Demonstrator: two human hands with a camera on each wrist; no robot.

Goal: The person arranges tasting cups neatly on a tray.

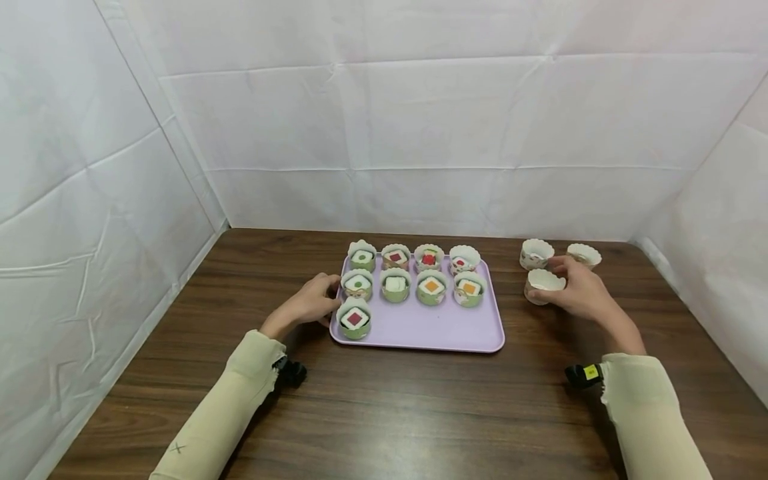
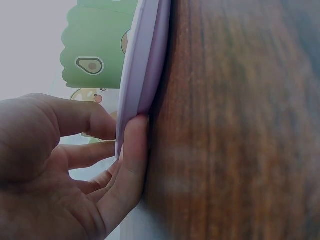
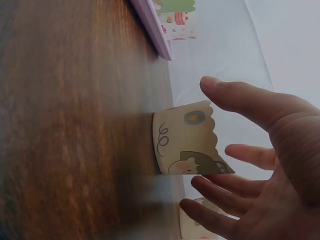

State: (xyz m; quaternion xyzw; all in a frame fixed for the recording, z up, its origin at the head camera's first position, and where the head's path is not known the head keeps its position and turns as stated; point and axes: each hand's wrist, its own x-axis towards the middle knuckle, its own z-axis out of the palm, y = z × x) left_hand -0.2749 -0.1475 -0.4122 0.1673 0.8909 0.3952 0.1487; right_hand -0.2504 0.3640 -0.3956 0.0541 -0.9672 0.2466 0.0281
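On the table lies a lilac tray (image 1: 420,331) holding rows of paper baking cups, filled with small white pieces with coloured centres. My left hand (image 1: 313,298) grips the tray's left edge; in the left wrist view a finger lies under the rim (image 2: 134,90) and other fingers meet its upper side. Beside the tray's front left corner stands a green-sided cup (image 1: 354,319). To the right, my right hand (image 1: 579,287) reaches around a pale paper baking cup (image 1: 538,297). In the right wrist view its fingers are spread, thumb apart from that cup (image 3: 185,140).
Two more pale paper cups stand behind the right hand, one at the back left (image 1: 535,253) and one at the back right (image 1: 583,254). The brown wooden table (image 1: 408,413) is bounded by white cloth walls (image 1: 420,120) at the back and sides.
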